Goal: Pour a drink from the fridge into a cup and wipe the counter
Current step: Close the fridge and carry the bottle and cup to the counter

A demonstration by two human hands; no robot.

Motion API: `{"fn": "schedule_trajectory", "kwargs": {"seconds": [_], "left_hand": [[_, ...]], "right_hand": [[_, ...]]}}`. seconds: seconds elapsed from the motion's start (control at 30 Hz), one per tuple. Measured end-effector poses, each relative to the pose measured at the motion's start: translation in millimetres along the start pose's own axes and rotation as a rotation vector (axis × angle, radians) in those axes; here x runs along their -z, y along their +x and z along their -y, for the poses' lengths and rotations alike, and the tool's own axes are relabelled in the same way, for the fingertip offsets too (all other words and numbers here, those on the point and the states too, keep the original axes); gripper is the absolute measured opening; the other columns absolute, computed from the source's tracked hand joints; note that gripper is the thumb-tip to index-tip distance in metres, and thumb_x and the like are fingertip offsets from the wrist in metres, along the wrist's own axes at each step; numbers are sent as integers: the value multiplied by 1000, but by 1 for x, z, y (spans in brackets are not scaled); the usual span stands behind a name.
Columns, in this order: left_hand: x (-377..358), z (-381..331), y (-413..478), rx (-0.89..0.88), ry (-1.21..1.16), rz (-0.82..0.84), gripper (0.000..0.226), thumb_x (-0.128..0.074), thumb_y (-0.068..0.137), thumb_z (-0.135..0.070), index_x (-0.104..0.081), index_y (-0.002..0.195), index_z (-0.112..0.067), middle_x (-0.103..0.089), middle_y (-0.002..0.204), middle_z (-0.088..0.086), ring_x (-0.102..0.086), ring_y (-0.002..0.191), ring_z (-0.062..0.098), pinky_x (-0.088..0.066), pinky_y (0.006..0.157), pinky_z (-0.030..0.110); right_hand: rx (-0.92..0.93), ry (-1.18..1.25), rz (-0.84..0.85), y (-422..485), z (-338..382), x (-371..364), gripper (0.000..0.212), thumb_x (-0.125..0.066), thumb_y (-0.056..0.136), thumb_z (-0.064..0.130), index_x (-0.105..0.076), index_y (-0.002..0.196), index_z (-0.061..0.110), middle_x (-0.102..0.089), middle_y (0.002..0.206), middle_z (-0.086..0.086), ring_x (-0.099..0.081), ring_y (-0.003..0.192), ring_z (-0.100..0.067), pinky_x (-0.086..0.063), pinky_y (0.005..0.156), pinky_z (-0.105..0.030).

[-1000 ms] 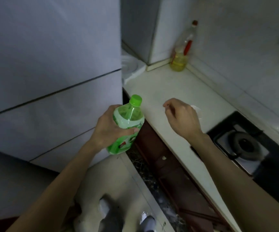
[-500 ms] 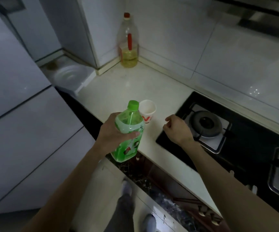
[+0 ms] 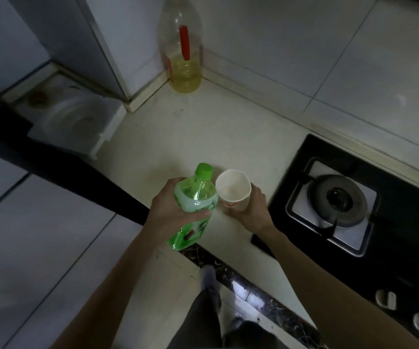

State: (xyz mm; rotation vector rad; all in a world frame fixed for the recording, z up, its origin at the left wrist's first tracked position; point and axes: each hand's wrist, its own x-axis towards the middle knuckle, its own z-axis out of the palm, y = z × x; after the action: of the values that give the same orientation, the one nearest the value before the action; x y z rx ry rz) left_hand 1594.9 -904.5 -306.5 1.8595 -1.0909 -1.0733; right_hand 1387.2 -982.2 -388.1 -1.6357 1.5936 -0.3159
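Fridge (image 3: 34,248) on the left, worktop (image 3: 178,137) to its right, stove (image 3: 341,205) at the right end. Oil bottle (image 3: 185,71) stands in the far corner. Green bottle (image 3: 193,205), cap on, held tilted over the near worktop edge, left hand (image 3: 168,212) wrapped round its middle. Right hand (image 3: 255,210) curled round the base of the cup (image 3: 233,188). The cup is upright on the worktop, just right of the green bottle.
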Motion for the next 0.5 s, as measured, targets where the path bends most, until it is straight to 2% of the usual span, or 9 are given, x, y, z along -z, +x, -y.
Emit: {"fn": "schedule_trajectory", "kwargs": {"seconds": [0.03,0.13,0.2,0.3,0.37,0.43,0.5], "left_hand": [[2,0,5,-1,14,6,82,-89,38,-51,-55,111,-39,-68,106,-13,-65,97,5,-55,87,31],[3,-1,18,-10,46,29,79,-96,48,-33,-54,115,-34,-66,105,-14,-62,96,0,-52,83,24],[3,-3,25,-16,51,38,77,-96,52,-26,-55,117,-30,-66,106,-13,-62,97,-1,-52,83,24],[-1,-9,30,-33,60,65,78,-96,53,-25,-55,119,-28,-66,106,-14,-62,97,-2,-52,83,24],[-6,-16,32,-53,71,84,78,-95,54,-26,-54,120,-27,-66,107,-13,-61,97,-2,-51,83,22],[-12,-26,34,-77,81,111,78,-95,54,-26,-54,120,-27,-65,107,-15,-60,97,-4,-49,81,18],[-21,-37,34,-108,94,140,77,-94,55,-26,-54,119,-28,-63,105,-19,-58,95,-9,-46,78,12]], "right_hand": [[-13,36,-25,3,-1,-5,98,-89,56,45,-42,138,16,-49,132,-2,-42,124,-22,-37,96,-27],[-60,170,-102,13,-7,-18,87,-84,48,60,-52,122,26,-60,118,2,-58,110,-20,-54,87,-37],[-66,258,-133,14,-1,-17,82,-84,49,57,-50,117,27,-60,116,0,-61,104,-17,-55,81,-35],[-99,353,-141,11,7,-12,85,-89,59,38,-44,128,19,-56,120,-1,-59,105,-16,-51,75,-22],[-107,386,-156,9,6,-8,81,-89,65,27,-42,131,14,-56,117,3,-58,105,-15,-48,74,-18],[-110,429,-188,5,6,0,80,-89,66,27,-41,130,16,-57,115,6,-59,106,-15,-48,77,-18],[-112,447,-226,-5,5,13,80,-87,68,27,-40,132,16,-56,115,8,-58,104,-11,-44,73,-6]]}}
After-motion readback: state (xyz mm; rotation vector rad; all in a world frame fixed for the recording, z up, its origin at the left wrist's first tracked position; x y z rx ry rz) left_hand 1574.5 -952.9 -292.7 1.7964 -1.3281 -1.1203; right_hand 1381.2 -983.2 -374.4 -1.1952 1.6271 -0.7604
